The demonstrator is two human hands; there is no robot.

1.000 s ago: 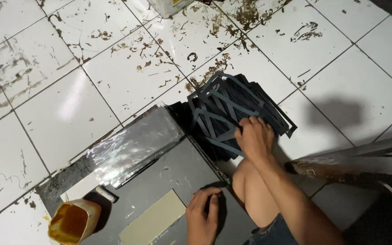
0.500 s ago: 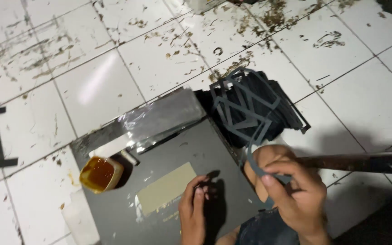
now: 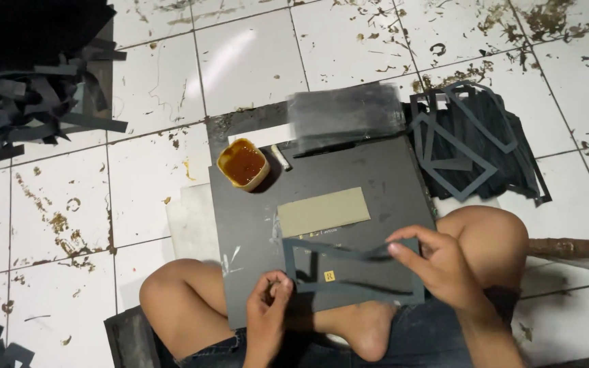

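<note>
I sit cross-legged on a tiled floor with a dark grey board (image 3: pixel 253 218) across my legs. Both hands hold a dark rectangular paper frame (image 3: pixel 356 289) just above the board. My left hand (image 3: pixel 267 307) pinches its lower left corner. My right hand (image 3: pixel 438 266) grips its upper right side. A tan rectangular card (image 3: pixel 323 210) lies flat on the board, just beyond the frame. A small cup of brown glue (image 3: pixel 243 163) stands at the board's far left corner.
A pile of similar dark cut frames (image 3: pixel 475 146) lies on the floor at the right. Dark paper strips (image 3: pixel 28 109) are heaped at the far left. A shiny foil-like sheet (image 3: pixel 345 116) lies beyond the board. The white tiles are stained.
My right hand left the pile at the right with one frame and brought it over the board. My left hand came up and took its corner. The view shifted left.
</note>
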